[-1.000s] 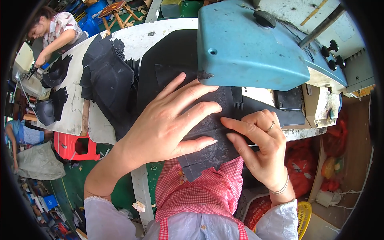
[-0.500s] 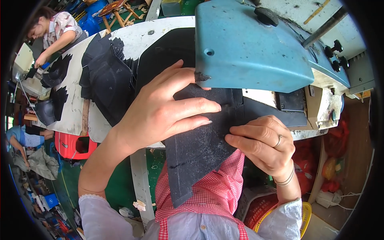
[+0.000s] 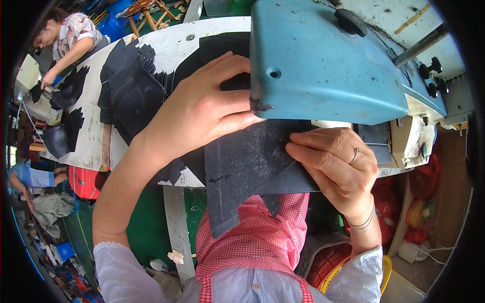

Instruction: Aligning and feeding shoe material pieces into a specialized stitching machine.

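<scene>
A stiff black sheet piece (image 3: 237,164) with an angled lower tip hangs over the table edge towards my lap, its far part under the blue machine head (image 3: 328,65). My left hand (image 3: 202,103) reaches in from the left, fingers stretched and apart over the piece; their tips are hidden behind the blue cover. At the piece's right edge, my right hand (image 3: 336,164) is closed, thumb and fingers pinching the edge. More black material (image 3: 288,185) shows beneath it along the table edge.
Stacks of black cut pieces (image 3: 134,91) lie on the white table (image 3: 177,33) to the left. A person (image 3: 76,38) works at the far left. A red container (image 3: 83,182) and a yellow-rimmed basket (image 3: 386,275) stand below table height. Black knobs (image 3: 429,70) stick out at right.
The black piece has moved away from me, deeper under the machine head. My left fingers have slid upward and their tips are now covered. The right hand keeps its pinch.
</scene>
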{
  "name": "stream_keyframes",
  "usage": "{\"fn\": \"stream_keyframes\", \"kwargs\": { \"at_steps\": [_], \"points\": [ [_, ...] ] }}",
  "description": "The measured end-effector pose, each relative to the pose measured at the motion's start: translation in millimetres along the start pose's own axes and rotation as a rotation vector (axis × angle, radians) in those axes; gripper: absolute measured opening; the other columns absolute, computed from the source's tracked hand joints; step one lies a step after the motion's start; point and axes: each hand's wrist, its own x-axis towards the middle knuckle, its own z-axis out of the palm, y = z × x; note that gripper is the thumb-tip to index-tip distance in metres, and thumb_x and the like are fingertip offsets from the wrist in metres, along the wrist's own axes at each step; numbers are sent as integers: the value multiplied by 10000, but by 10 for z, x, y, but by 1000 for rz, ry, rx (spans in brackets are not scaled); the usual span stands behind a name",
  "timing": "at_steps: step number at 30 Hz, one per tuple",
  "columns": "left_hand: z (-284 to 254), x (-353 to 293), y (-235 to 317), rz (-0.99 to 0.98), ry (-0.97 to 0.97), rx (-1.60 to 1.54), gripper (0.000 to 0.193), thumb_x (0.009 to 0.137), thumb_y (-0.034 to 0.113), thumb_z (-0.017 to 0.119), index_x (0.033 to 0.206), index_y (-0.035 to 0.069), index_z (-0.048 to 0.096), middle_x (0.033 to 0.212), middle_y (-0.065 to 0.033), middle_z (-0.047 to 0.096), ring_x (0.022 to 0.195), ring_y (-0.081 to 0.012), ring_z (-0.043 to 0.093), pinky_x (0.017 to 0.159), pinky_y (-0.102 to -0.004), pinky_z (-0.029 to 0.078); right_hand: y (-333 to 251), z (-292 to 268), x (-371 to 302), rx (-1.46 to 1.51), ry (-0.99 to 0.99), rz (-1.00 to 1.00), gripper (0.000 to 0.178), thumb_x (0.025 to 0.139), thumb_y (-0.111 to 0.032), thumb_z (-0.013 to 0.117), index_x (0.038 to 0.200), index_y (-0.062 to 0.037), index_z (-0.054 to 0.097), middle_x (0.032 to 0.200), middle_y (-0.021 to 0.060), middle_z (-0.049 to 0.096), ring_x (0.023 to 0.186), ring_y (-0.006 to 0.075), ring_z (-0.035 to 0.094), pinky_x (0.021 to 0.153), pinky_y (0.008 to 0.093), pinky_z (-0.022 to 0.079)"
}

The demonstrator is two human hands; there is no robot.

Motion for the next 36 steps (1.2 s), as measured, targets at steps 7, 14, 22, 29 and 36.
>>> {"fn": "stream_keyframes", "kwargs": {
  "at_steps": [7,14,22,29,36],
  "points": [
    [-42,21,-92,16,26,9,212,806,123,778,1005,92,713,1180,-93,604,1088,-302,618,897,-415,547,1,11,66,-60,-18,33,276,683,9,801,954,-43,797,973,82,761,899,247,721,802,343,568],
    [-64,75,-233,109,30,85,151,866,163,739,1012,129,717,1167,-56,615,1114,-264,597,1024,-433,433,16,61,65,-133,25,12,294,688,-20,792,978,-63,788,978,68,760,881,220,722,738,323,555],
    [-69,150,-464,112,114,174,173,910,221,705,1061,139,727,1173,-36,617,1116,-249,602,997,-424,418,-245,-47,-443,252,10,-131,332,713,-131,797,1035,-53,790,962,59,745,785,160,707,671,272,567],
    [-58,194,-599,66,149,43,161,891,137,706,1046,108,741,1150,-124,647,1108,-346,623,963,-417,507,-183,522,-933,132,-100,361,150,814,-10,760,963,4,743,880,169,721,798,367,696,741,432,550],
    [-682,-579,-230,-242,492,250,226,854,74,757,1069,139,769,1223,-75,658,1158,-261,649,981,-381,529,250,1002,-1146,-164,-156,462,98,849,-38,651,896,-15,733,849,196,692,790,397,658,718,481,524]
  ]
}}
